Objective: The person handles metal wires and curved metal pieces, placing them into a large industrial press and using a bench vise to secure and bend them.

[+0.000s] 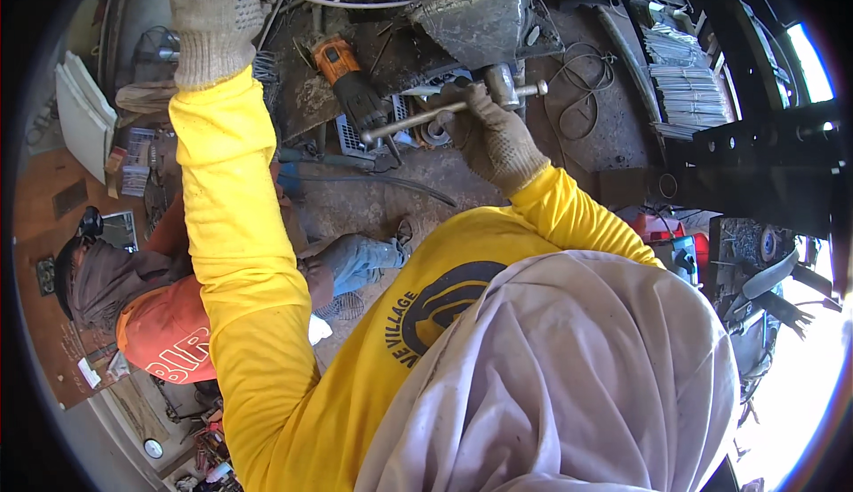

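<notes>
My right hand [505,144], in a knit work glove with dark dots, is closed around the sliding bar handle [413,121] of a bench vise [471,25]. The handle passes through a round metal screw head [504,86] at the vise's near end. At the upper left, my left hand [216,25] is raised in a matching glove, its fingertips partly cut off by the picture's top edge. A thin pale rod [342,3] runs from this closed hand to the vise. An orange and black angle grinder [342,70] lies between my hands, left of the handle.
Another person in an orange-red shirt [169,336] crouches at the left. A loose cable [577,92] coils on the floor right of the vise. Bundled pale strips [689,83] sit on a rack at the upper right, near a dark steel frame [746,159].
</notes>
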`<state>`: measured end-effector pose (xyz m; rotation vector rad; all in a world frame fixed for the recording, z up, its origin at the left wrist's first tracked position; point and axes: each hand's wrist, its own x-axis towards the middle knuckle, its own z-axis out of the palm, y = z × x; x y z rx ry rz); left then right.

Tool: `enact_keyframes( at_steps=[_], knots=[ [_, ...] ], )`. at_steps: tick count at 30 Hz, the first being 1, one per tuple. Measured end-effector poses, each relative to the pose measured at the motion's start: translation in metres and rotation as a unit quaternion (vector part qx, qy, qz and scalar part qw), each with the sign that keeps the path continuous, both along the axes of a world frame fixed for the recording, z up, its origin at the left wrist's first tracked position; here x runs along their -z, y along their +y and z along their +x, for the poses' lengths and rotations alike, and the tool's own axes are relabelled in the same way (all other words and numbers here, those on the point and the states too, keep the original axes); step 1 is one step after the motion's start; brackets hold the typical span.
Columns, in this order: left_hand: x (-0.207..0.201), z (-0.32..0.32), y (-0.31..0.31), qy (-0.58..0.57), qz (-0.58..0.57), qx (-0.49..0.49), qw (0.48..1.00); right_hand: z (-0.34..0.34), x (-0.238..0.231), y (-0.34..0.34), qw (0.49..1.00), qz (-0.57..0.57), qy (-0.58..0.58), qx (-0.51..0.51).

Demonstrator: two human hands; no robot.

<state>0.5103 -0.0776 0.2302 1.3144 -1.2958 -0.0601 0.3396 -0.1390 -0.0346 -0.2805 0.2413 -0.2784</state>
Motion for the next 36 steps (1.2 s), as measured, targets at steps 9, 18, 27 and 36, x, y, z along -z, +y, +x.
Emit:
enact_keyframes(
  at_steps=[9, 18, 27, 36],
  knots=[
    [-0.007, 0.008, 0.008, 0.016, 0.018, 0.025, 0.999, 0.004, -0.053, 0.014, 0.913, 0.225, -0.324, -0.107],
    [-0.003, 0.010, 0.003, 0.065, 0.001, -0.130, 0.989, -0.020, -0.085, -0.054, 0.628, -0.720, -0.091, 0.281],
    [0.001, 0.023, -0.022, 0.165, -0.008, -0.138, 0.977, -0.059, -0.064, -0.113, 0.273, -0.944, 0.185, 0.021],
    [-0.017, 0.007, -0.031, 0.294, 0.021, -0.216, 0.931, -0.039, -0.055, -0.168, 0.375, -0.892, 0.150, -0.202]
  ],
)
